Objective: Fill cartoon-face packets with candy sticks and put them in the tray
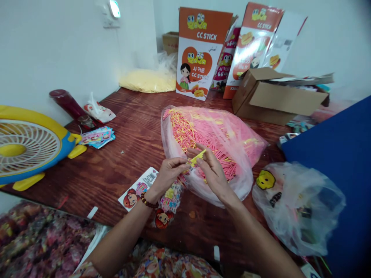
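Thin yellow sticks (198,157) lie in a small bundle between the fingers of my right hand (213,172), above a big bag of sticks. The fingers of my left hand (171,172) are pinched at the lower end of the bundle, on what looks like the top of a clear printed packet (171,197). That packet slants down below the left hand, a red-haired cartoon figure at its lower end; its upper edge is partly hidden. The open plastic bag (169,133) is heaped with pink and yellow sticks (183,131). Left of my wrist lies a printed white card (146,178).
A yellow-and-blue fan (65,148), printed packets (100,136), tissues (100,112) and a dark red bottle (68,104) stand left. Behind are printed cartons (199,50) and an open cardboard box (284,98). A translucent plastic bag (301,204) lies right, beside a blue panel (333,154).
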